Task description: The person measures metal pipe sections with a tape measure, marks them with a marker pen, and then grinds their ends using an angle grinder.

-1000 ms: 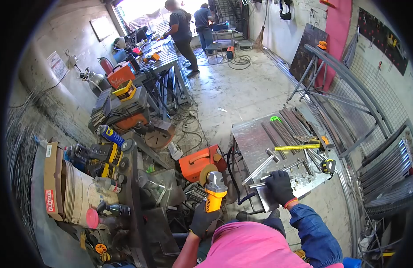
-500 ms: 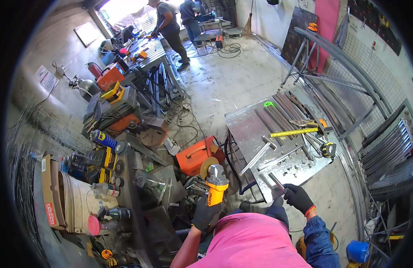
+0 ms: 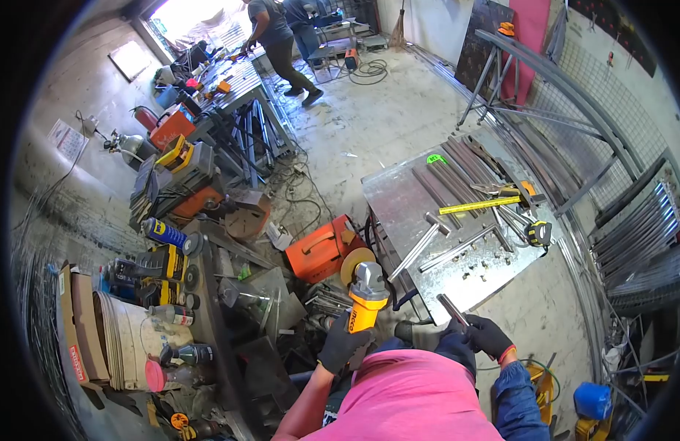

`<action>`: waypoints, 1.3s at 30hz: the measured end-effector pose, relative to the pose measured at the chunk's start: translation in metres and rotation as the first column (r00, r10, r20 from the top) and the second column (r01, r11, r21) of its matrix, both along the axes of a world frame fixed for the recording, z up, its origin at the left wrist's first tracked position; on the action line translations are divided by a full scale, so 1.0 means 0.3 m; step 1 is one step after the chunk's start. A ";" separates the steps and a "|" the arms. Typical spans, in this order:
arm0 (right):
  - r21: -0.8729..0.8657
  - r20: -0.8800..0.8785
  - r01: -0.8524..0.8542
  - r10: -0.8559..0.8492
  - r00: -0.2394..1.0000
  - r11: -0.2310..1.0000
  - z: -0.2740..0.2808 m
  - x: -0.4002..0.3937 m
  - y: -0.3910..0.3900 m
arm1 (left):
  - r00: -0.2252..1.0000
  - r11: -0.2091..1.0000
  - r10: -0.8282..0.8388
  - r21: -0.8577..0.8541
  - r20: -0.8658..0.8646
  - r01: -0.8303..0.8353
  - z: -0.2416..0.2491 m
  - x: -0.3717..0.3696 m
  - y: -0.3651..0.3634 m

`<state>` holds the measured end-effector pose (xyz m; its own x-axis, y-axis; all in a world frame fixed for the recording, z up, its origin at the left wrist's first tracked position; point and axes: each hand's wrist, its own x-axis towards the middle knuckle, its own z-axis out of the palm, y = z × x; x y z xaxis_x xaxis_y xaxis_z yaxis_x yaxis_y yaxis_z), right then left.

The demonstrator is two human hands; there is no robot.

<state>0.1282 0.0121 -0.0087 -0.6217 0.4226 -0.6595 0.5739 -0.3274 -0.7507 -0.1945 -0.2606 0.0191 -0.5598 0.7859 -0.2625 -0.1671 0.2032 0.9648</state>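
Observation:
My gloved left hand (image 3: pixel 344 344) is wrapped round the yellow body of an angle grinder (image 3: pixel 367 303). The grinder stands upright in it, its tan disc (image 3: pixel 354 266) at the top left. In my gloved right hand (image 3: pixel 488 336) is a short metal tube (image 3: pixel 451 309), which points up and left over the near edge of the metal table (image 3: pixel 387 184). Tubes and disc are apart. On the table lie a T-shaped tube piece (image 3: pixel 417 250), several dark bars (image 3: pixel 457 173), a yellow ruler (image 3: pixel 478 206) and a tape measure (image 3: pixel 538 233).
An orange machine case (image 3: pixel 318 250) sits on the floor left of the table. At my left a cluttered bench holds a blue spray can (image 3: pixel 163 231) and a yellow-black power tool (image 3: pixel 167 264). Cables (image 3: pixel 299 191) lie on the floor. A person (image 3: pixel 277 51) is at the far bench.
The grinder has moved slightly right and up. My right hand has come left with the tube, nearer my body. The far person has stepped, legs now apart.

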 end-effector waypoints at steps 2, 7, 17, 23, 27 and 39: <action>0.058 0.062 0.001 -0.005 0.998 0.998 0.020 -0.001 -0.002 | 1.000 0.999 0.000 -0.051 0.010 0.001 -0.014 0.010 0.002; 0.084 0.006 -0.117 0.116 0.993 0.990 -0.035 0.009 0.038 | 0.992 1.000 0.000 -0.002 0.130 0.000 -0.001 -0.001 -0.003; -0.050 -0.042 -0.042 0.040 0.998 0.998 -0.010 -0.027 0.042 | 0.987 0.999 0.038 -0.037 0.156 -0.033 0.170 0.017 0.006; -0.057 0.009 -0.116 0.117 0.993 0.992 -0.001 -0.070 0.042 | 0.993 0.997 -0.015 -0.079 0.120 0.024 0.122 0.002 -0.022; 0.028 0.072 -0.138 0.135 0.988 0.990 -0.031 -0.095 0.045 | 0.992 0.977 -0.116 -0.184 -0.055 0.104 0.109 -0.014 -0.026; 0.519 0.313 -0.265 0.108 0.944 0.813 -0.017 -0.086 0.031 | 0.855 0.902 -0.368 -0.362 -0.366 0.233 0.047 -0.007 -0.049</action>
